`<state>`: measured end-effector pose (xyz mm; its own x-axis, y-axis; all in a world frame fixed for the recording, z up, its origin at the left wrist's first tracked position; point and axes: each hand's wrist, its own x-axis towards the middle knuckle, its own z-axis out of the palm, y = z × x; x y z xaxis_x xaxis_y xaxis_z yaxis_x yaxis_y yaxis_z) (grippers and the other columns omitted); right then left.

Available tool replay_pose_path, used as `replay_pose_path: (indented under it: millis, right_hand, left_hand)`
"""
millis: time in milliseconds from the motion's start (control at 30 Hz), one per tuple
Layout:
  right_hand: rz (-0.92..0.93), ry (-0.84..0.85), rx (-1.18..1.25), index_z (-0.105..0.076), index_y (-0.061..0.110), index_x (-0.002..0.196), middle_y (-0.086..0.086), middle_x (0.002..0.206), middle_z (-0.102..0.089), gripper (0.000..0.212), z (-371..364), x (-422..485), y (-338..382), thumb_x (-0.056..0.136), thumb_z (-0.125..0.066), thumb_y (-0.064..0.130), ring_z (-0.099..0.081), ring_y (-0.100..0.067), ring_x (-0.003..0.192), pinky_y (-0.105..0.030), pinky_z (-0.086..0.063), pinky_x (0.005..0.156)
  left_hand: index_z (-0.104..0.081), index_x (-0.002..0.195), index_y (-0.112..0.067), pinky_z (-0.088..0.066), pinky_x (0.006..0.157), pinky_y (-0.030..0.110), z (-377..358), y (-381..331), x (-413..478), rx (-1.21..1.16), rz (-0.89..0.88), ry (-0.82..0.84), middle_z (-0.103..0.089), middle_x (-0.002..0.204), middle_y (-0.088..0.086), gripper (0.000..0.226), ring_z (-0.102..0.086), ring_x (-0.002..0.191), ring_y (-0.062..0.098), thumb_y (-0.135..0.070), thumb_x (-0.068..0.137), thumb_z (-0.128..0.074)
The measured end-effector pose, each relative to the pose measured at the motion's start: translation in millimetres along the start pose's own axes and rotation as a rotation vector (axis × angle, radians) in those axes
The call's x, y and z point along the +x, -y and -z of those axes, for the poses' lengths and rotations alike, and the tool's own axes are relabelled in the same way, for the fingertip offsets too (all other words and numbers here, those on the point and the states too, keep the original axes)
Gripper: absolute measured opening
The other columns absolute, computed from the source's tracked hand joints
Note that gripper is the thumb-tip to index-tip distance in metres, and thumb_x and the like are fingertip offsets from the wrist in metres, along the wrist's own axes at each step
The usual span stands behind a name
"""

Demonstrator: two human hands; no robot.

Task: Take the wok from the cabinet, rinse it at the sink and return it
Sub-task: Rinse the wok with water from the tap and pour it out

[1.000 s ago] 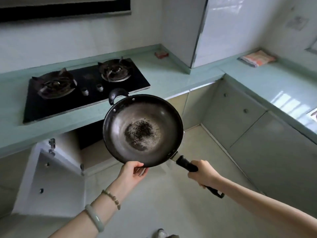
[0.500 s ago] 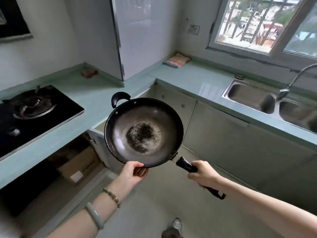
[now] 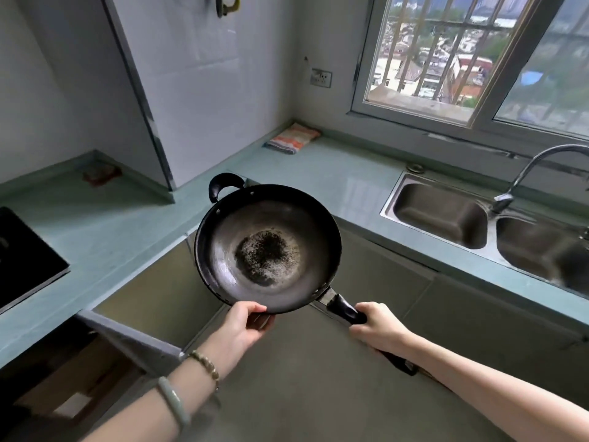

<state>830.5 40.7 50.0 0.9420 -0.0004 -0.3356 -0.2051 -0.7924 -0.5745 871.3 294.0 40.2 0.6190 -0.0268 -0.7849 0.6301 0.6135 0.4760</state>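
From the head camera, both forearms reach forward, holding the wok [image 3: 267, 248] level in the air above the floor, near the corner of the table [image 3: 334, 173]. The left hand [image 3: 240, 330] pinches the near rim, thumb on top and fingers clenched beneath. The right hand [image 3: 377, 327] is wrapped tight around the long black handle [image 3: 342, 309]. The sink [image 3: 441, 213] lies to the right, well apart from the wok.

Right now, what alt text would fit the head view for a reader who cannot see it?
Two hands carry a dark wok over the kitchen floor: the left hand at its near rim, the right hand on the long handle. A double sink with a faucet lies ahead to the right, under a barred window.
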Motion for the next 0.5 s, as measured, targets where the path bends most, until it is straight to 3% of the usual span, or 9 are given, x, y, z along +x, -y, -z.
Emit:
replay_pose_path:
  millis: [167, 500]
  right_hand:
    - [-0.034, -0.014, 0.053, -0.05, 0.012, 0.067, 0.003, 0.043, -0.049, 0.006, 32.5, 52.3, -16.4, 0.066, -0.055, 0.013, -0.046, -0.01, 0.027, -0.022, -0.038, 0.033]
    - [-0.164, -0.09, 0.152, -0.05, 0.016, 0.068, 0.001, 0.041, -0.049, 0.008, 78.7, 189.1, -25.1, 0.064, -0.056, 0.016, -0.049, -0.019, 0.03, -0.025, -0.04, 0.032]
  left_hand:
    - [-0.048, 0.074, 0.002, -0.046, 0.072, 0.038, -58.6, -21.4, 42.3, 0.058, 0.02, 0.022, -0.053, 0.079, 0.015, 0.02, -0.052, 0.073, 0.029, 0.015, 0.083, -0.038]
    - [-0.049, 0.072, 0.003, -0.047, 0.067, 0.037, -173.0, -98.8, 170.6, 0.149, 0.066, 0.095, -0.053, 0.077, 0.013, 0.024, -0.052, 0.072, 0.028, 0.018, 0.083, -0.035]
